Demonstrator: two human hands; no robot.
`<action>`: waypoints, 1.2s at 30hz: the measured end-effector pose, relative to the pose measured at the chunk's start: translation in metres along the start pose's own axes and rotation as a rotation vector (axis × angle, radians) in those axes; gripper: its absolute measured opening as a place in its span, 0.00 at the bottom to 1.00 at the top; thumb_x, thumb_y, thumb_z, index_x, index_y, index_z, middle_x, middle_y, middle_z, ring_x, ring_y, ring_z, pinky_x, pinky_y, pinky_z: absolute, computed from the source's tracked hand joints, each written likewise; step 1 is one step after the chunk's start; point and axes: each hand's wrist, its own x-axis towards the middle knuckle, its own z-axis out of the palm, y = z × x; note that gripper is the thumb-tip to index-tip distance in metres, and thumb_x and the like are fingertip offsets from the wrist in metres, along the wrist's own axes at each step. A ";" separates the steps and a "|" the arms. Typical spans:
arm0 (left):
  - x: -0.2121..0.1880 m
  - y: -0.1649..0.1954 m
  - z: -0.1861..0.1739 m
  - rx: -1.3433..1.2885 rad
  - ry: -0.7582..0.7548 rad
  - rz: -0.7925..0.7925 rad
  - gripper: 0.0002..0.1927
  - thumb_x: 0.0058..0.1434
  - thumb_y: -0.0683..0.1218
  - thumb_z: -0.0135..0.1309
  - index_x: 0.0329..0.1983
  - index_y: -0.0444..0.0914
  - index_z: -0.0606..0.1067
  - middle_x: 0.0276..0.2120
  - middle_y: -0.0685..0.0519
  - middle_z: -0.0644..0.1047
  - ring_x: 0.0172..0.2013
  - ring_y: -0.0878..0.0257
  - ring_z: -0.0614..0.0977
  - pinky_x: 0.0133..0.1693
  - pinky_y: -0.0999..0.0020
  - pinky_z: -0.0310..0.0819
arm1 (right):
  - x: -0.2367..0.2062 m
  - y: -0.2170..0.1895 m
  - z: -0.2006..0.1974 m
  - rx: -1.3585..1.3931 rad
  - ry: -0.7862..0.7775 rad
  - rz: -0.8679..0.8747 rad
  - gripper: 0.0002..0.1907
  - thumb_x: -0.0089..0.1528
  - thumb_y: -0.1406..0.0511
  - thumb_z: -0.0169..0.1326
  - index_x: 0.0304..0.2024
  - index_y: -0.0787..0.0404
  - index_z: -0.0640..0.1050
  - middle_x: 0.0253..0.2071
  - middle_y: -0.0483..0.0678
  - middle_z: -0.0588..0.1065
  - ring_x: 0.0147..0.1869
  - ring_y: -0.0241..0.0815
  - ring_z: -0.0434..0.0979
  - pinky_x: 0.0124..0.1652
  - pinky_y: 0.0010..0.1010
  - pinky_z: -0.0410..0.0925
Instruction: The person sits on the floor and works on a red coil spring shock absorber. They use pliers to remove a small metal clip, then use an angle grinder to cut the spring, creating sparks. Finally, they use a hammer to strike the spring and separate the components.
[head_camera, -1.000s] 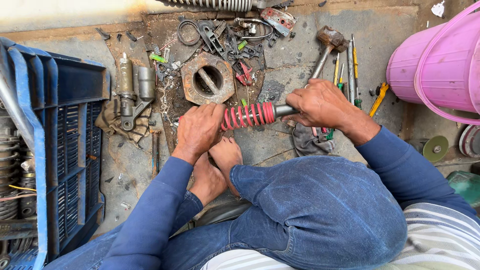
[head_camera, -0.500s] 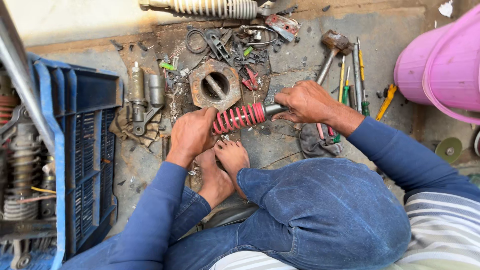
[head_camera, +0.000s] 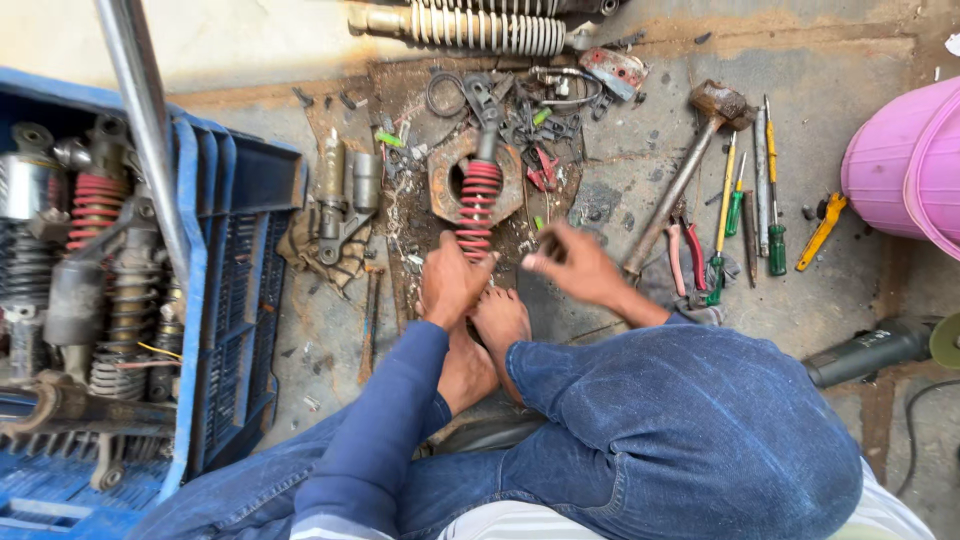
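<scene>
Nearest the camera, the person sits with knees bent in blue trousers, both bare feet (head_camera: 490, 340) drawn together on the ground just below the red spring (head_camera: 478, 207).

The left hand (head_camera: 450, 280) reaches forward from a blue sleeve, wrist straight, and closes around the near end of the red spring, fingers wrapped over it. The right hand (head_camera: 572, 265) hovers to the right of the spring, blurred, fingers loosely spread and half open; it grips nothing that can be made out.

The red spring lies lengthwise, pointing away from the person, its far end resting over the hole of a rusty metal plate (head_camera: 445, 180).

To the right of the spring, a hammer (head_camera: 680, 180) lies at a slant, with screwdrivers (head_camera: 725, 205) and red-handled pliers (head_camera: 690, 245) beyond it, and a pink bucket (head_camera: 905, 165) further right. A grey power tool (head_camera: 870, 350) lies below the bucket.

To the left of the spring sits a metal cylinder part (head_camera: 345, 190) on a rag, then a blue crate (head_camera: 235, 300) full of springs and shock absorbers.

Beyond the spring, small scrap parts litter the ground, and a white spring (head_camera: 480, 25) lies crosswise at the far edge.
</scene>
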 end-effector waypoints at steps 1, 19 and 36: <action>0.002 0.003 0.002 0.025 0.001 0.004 0.32 0.49 0.58 0.68 0.45 0.32 0.72 0.34 0.38 0.81 0.36 0.39 0.84 0.38 0.49 0.78 | -0.001 0.003 0.011 0.040 -0.008 -0.007 0.26 0.61 0.51 0.65 0.53 0.61 0.77 0.38 0.50 0.79 0.41 0.43 0.79 0.41 0.38 0.74; 0.026 -0.011 -0.075 -1.062 0.425 0.420 0.16 0.74 0.54 0.50 0.46 0.35 0.76 0.37 0.53 0.79 0.38 0.67 0.80 0.43 0.71 0.78 | -0.027 -0.057 -0.024 0.060 0.368 -0.305 0.25 0.61 0.58 0.66 0.52 0.66 0.72 0.39 0.51 0.81 0.41 0.42 0.84 0.43 0.35 0.76; -0.064 -0.011 -0.272 -0.254 0.593 0.607 0.09 0.76 0.44 0.61 0.45 0.31 0.78 0.30 0.53 0.77 0.30 0.68 0.75 0.36 0.71 0.70 | -0.028 -0.092 -0.056 -0.248 0.043 0.048 0.32 0.57 0.48 0.61 0.57 0.60 0.75 0.40 0.59 0.80 0.44 0.56 0.82 0.46 0.43 0.73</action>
